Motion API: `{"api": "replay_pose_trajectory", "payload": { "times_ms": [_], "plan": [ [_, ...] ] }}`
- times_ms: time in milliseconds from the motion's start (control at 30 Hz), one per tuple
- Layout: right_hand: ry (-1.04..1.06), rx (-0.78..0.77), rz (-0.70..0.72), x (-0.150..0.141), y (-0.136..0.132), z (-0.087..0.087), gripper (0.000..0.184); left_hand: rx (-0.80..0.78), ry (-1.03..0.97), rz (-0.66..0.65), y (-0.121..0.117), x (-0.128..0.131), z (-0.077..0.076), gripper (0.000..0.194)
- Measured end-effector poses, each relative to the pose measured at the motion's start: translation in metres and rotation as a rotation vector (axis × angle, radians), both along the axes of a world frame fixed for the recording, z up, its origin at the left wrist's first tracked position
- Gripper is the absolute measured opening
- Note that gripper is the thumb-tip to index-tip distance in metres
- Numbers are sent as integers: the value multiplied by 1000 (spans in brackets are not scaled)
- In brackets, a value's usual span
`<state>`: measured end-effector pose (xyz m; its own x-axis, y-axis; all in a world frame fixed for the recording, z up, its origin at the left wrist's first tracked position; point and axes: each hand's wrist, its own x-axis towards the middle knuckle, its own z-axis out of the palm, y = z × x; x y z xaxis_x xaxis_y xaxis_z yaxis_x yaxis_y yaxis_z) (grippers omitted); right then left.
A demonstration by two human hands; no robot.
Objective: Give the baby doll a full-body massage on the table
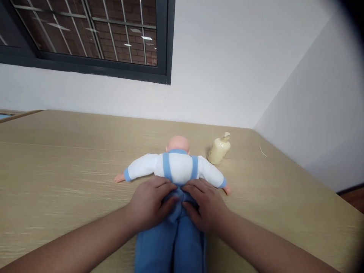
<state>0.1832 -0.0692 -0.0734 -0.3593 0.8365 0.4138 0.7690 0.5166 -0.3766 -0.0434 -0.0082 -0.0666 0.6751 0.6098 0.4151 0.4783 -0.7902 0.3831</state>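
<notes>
A baby doll [182, 167] lies on the wooden tabletop, its bald head away from me and both arms spread wide. It wears a white top with light blue straps and cuffs, and blue trousers [159, 248] whose legs run toward me. No face shows, so it appears to lie on its front. My left hand [152, 204] rests over the left side of its waist, thumb apart from the fingers. On the right side, my right hand [206, 204] mirrors it, fingers along the top of the trousers and thumb lower. Both hands' fingertips nearly meet at the middle.
A cream pump bottle [218, 149] stands beyond the doll's right-hand shoulder in view. Farther right lies a thin pale strip [262, 151] on the tabletop [71, 159]. White walls [216, 68] bound the back and right, with a dark-framed barred window [163, 45] at upper left.
</notes>
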Motion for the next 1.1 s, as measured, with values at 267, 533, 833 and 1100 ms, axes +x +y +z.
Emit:
{"api": "replay_pose_trajectory", "payload": {
  "times_ms": [267, 533, 833, 1100],
  "plan": [
    [52, -50, 26, -2, 0, 6, 19, -20, -23, 11, -4, 3, 1, 15],
    [83, 190, -4, -3, -3, -4, 35, 241, -106, 30, -15, 4, -3, 33],
    [54, 46, 7, -3, 2, -2, 43, 48, -12, -30, -6, 2, 4, 39],
    [69, -39, 29, -2, -2, 5, 21, -36, -128, -111, -5, 1, 11, 22]
  ]
}}
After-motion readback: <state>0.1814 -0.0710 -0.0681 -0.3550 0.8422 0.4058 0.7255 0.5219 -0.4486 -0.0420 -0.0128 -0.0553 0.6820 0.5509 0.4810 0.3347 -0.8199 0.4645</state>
